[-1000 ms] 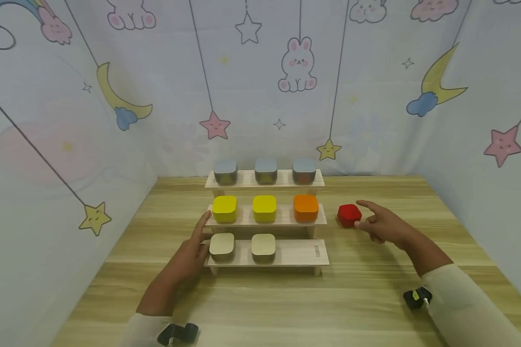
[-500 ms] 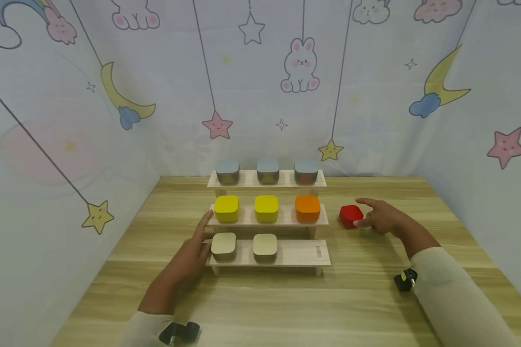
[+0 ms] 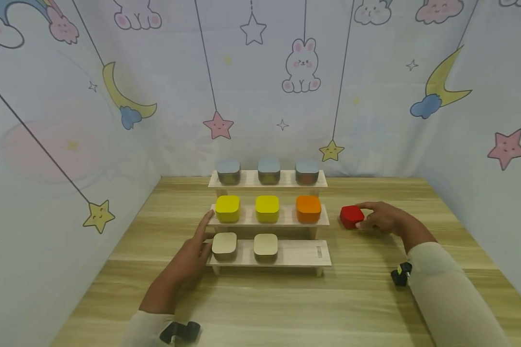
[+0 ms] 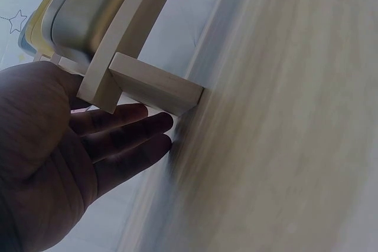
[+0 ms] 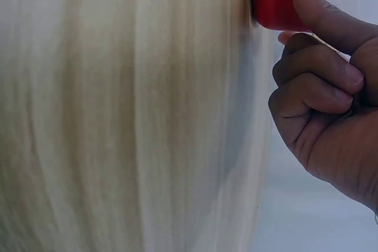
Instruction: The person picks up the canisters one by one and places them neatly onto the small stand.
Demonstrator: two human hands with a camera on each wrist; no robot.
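My right hand (image 3: 384,219) pinches a red rounded box (image 3: 351,217) between thumb and forefinger, on the table right of a three-step wooden stand (image 3: 297,253). In the right wrist view the thumb lies on the red box's side, and the other fingers are curled into the palm. My left hand (image 3: 193,253) lies along the stand's left end with its fingers stretched out. The left wrist view shows those fingers beside the stand's leg (image 4: 156,84), under the lowest board. Two cream boxes (image 3: 266,247) sit on the lowest step, left and middle.
On the middle step stand two yellow boxes (image 3: 267,208) and an orange box (image 3: 308,208). Three grey-topped boxes (image 3: 269,172) line the top step. The wooden table (image 3: 265,308) ends at a cartoon-printed curtain (image 3: 260,106) at the back and sides.
My right forefinger has come down behind the red box, and the thumb has closed in on its near side. The left hand stays at the stand's end.
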